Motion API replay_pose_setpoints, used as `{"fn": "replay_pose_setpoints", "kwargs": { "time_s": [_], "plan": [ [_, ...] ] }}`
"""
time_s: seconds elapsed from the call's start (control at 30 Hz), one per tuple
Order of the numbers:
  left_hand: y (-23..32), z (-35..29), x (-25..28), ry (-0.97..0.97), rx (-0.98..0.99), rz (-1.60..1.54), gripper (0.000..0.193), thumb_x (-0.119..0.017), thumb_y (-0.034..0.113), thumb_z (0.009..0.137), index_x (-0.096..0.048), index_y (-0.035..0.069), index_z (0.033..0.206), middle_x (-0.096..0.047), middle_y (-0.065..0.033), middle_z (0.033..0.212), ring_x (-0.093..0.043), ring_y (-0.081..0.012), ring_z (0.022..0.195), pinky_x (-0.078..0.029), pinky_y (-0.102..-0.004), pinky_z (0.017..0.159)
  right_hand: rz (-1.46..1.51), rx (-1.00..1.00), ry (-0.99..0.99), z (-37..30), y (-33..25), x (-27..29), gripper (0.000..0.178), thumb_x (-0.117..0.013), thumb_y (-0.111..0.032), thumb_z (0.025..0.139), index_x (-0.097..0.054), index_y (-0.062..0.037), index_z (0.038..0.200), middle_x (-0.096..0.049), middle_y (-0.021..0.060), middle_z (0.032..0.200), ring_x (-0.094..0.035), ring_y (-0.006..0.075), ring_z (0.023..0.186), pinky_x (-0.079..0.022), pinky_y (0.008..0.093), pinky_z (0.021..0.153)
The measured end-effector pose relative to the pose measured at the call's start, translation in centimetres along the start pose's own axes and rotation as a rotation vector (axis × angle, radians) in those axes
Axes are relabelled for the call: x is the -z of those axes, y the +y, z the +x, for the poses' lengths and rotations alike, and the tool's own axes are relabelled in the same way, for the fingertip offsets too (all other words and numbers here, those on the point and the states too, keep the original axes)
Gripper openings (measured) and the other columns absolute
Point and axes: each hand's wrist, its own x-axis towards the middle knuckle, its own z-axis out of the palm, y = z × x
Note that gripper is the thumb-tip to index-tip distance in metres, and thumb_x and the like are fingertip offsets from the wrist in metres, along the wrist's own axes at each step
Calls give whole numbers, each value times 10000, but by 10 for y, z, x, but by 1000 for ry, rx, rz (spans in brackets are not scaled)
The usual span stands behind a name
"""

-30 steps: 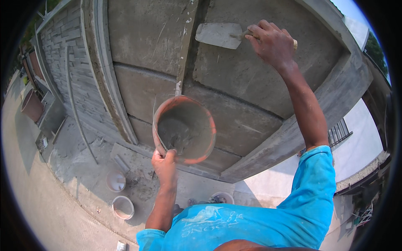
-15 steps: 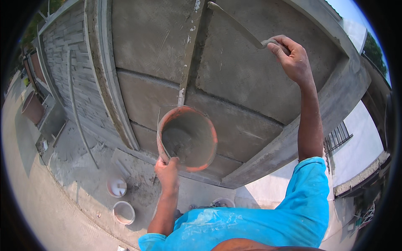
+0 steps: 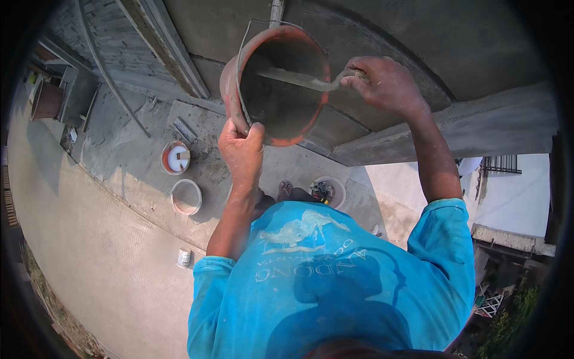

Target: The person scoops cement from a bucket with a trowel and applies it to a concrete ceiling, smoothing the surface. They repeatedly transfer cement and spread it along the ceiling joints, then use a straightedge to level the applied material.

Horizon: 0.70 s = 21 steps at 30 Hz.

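My left hand (image 3: 241, 149) grips the lower left rim of an orange bucket (image 3: 228, 90), its thumb over the edge. The bucket is tilted with its mouth toward me, and grey mortar coats its inside. In my right hand (image 3: 385, 87) is the handle of a trowel (image 3: 290, 77). Its long narrow blade reaches over the right rim into the bucket's mouth; whether the tip touches the mortar I cannot tell. Behind the bucket stands a wall (image 3: 490, 54) faced with grey plaster, with dark grooves across it.
On the ground at left are a tub with white contents (image 3: 167, 157) and a pale bucket (image 3: 186, 198). A small can (image 3: 183, 258) stands nearer. By my feet (image 3: 286, 189) is a basin of tools (image 3: 336, 194). A thin curved strip (image 3: 107, 69) leans at far left.
My right hand has brought the trowel down and left from the upper wall into the bucket. The view has tipped downward, showing more ground, my feet and my shirt.
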Motion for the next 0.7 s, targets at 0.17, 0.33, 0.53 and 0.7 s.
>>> {"fn": "replay_pose_setpoints", "kwargs": {
  "time_s": [0.17,0.33,0.53,0.7],
  "plan": [
    [19,-11,-14,6,-167,113,156,-620,-19,827,-624,-54,979,-622,-136,1248,-600,-73,862,-479,-238,747,-160,-74,-166,-12,-21,-12,320,-635,-373,925,-708,-118,1106,-720,126,999,-683,318,971,-535,477,838],
    [20,-22,-22,5,-400,231,397,-667,-70,816,-615,-86,1209,-303,-200,1605,-596,-74,989,-479,-225,809,-126,-142,-143,-16,-21,-31,332,-630,-378,925,-691,-120,1126,-711,133,1001,-683,328,975,-545,484,815],
    [14,-39,-48,66,-362,21,532,-689,-59,855,-535,-56,1364,-207,-199,1641,-526,-114,1136,-441,-245,888,-188,-188,156,-12,-29,-72,273,-642,-360,922,-677,-128,1061,-671,90,972,-690,284,935,-553,445,768],
    [25,-32,-48,77,-304,48,499,-657,-6,903,-518,-44,1380,-442,-192,1485,-540,-149,1166,-445,-263,932,-259,-21,525,-21,-11,-79,229,-678,-339,896,-684,-147,1022,-646,15,955,-673,216,905,-537,382,744]
  ]
}}
